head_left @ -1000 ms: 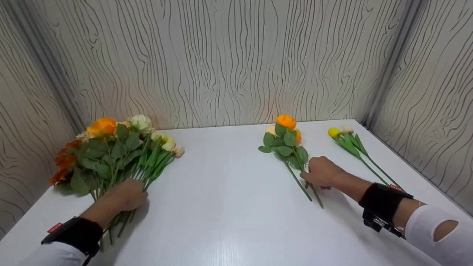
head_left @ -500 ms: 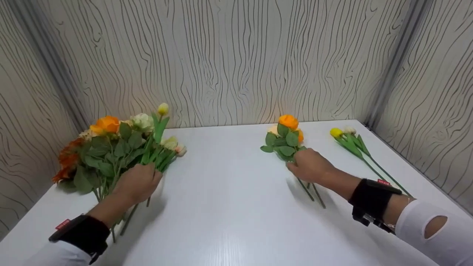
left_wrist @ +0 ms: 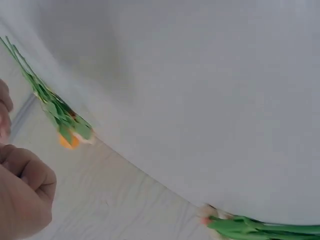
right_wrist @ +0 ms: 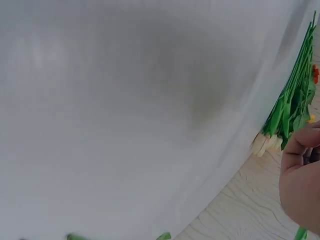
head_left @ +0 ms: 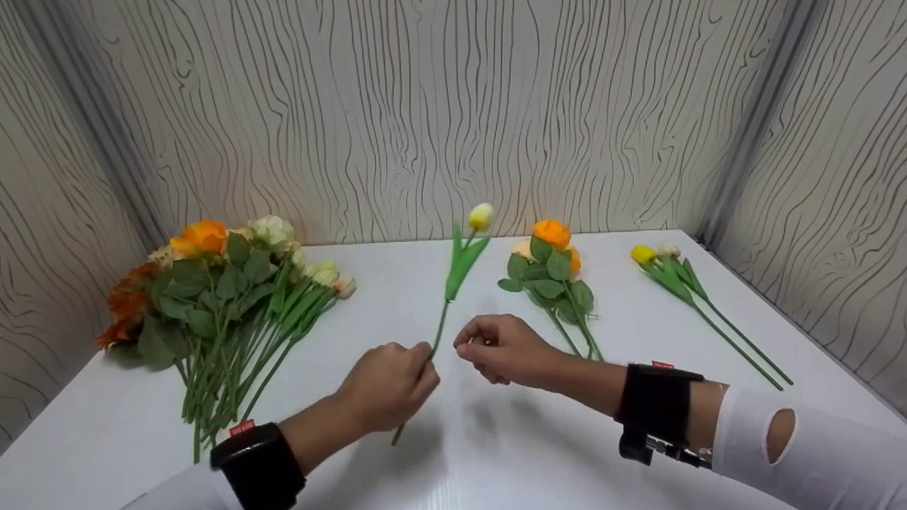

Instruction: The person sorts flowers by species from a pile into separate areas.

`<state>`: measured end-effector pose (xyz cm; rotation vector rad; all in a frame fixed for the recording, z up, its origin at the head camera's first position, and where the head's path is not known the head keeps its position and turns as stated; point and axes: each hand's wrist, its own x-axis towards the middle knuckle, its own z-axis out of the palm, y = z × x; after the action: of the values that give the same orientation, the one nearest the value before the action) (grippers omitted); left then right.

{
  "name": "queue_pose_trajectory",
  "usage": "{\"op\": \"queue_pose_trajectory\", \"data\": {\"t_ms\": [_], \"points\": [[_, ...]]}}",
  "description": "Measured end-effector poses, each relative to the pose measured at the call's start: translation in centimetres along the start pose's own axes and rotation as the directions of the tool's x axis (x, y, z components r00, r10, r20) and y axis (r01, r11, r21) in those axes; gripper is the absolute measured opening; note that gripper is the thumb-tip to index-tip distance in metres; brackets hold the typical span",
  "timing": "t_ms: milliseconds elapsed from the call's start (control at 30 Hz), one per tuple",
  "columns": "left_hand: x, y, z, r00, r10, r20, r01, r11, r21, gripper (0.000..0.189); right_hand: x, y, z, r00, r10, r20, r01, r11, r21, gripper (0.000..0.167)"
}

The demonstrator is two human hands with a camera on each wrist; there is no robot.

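Observation:
My left hand (head_left: 390,386) grips a single tulip (head_left: 480,217) by its green stem, above the middle of the white table. The tulip's bloom is pale yellow and white, with two long green leaves; it leans slightly right. My right hand (head_left: 506,350) is just right of the stem, fingers loosely bent and thumb near the index finger, with nothing seen between them. A small gap separates it from the stem. In the left wrist view my left hand (left_wrist: 25,195) shows at the edge, its hold on the stem hidden. The right wrist view shows my right hand (right_wrist: 302,180).
At the left lies a large pile of flowers (head_left: 220,290) with orange, white and pale blooms. Orange and peach roses (head_left: 551,234) lie right of centre. Farther right are a yellow tulip (head_left: 643,254) and a whitish tulip (head_left: 668,249). A wood-patterned wall (head_left: 397,127) stands behind.
My left hand has drawn one tulip out of the left pile and carried it to the middle. My right hand has left the roses and moved left towards the tulip's stem.

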<state>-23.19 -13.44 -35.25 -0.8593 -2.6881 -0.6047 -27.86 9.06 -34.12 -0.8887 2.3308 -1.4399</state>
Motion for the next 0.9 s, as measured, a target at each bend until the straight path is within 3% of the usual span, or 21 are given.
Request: {"op": "queue_pose_trajectory", "data": {"t_ms": [133, 333, 467, 633, 767, 900], "points": [[0.4, 2.1, 0.5, 0.998, 0.007, 0.06, 0.001, 0.993, -0.122, 0.024, -0.3, -0.3, 0.5, 0.996, -0.079, 0.043, 0.065, 0.962, 0.267, 0.021], [0.9, 3.3, 0.6, 0.995, -0.025, 0.092, 0.05, 0.958, -0.282, 0.026, -0.9, 0.0, 0.1, 0.99, -0.118, 0.073, 0.079, 0.91, 0.408, 0.017], [1.1, 3.4, 0.6, 0.991, -0.005, 0.137, 0.047, 0.953, -0.3, 0.028, -1.1, 0.0, -0.1, 0.985, -0.147, 0.093, 0.099, 0.913, 0.396, 0.026], [1.3, 3.1, 0.5, 0.979, 0.018, 0.205, 0.038, 0.963, -0.268, 0.031, -1.6, 0.1, -0.7, 0.982, -0.158, 0.1, 0.119, 0.942, 0.312, 0.028], [1.2, 1.8, -0.1, 0.986, -0.002, 0.168, 0.035, 0.98, -0.197, 0.036, -2.3, 0.4, -1.9, 0.993, -0.106, 0.048, 0.09, 0.961, 0.262, 0.025], [0.6, -0.8, -1.3, 0.994, -0.061, 0.087, 0.07, 0.992, -0.109, 0.037, -3.2, 1.0, -4.3, 1.0, -0.004, -0.021, 0.008, 0.978, 0.21, 0.021]]}}
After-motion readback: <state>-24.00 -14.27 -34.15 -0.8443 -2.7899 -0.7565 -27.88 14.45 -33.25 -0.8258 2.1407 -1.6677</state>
